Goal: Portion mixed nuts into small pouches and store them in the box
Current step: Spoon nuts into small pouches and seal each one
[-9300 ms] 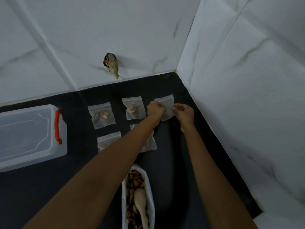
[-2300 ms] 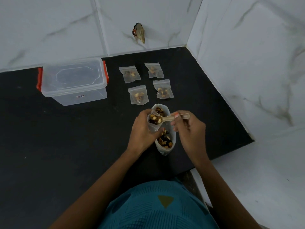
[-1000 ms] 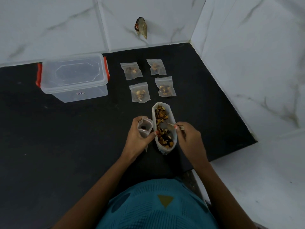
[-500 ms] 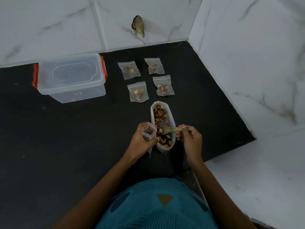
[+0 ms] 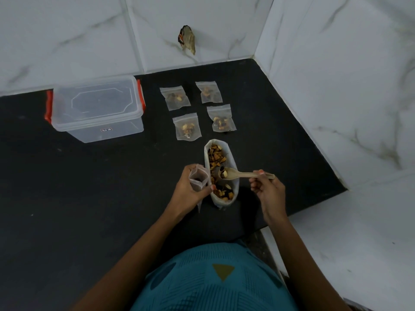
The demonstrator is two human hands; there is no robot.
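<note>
Black bench (image 5: 89, 187) carries everything, and the open nut bag (image 5: 232, 158) is the hub of the work. Just left of the nut bag, the left hand (image 5: 190, 191) grips a small pouch (image 5: 198, 177). Its fingers curl round the pouch and hold the mouth up and spread, likely so a spoonful can drop in without spilling. Over the nut bag, the right hand (image 5: 267, 187) pinches the handle end of a pale spoon (image 5: 238, 175), held level with a few nuts in its bowl. That position above the bag means strays would fall back into the stock. Beyond the nut bag lie four filled pouches (image 5: 187, 126), flat in two rows and out of the way, presumably awaiting the box. The clear box (image 5: 96, 108) stands well to the far left of the nut bag with its lid on. Nothing is plainly visible inside it, so storing looks not yet begun.
</note>
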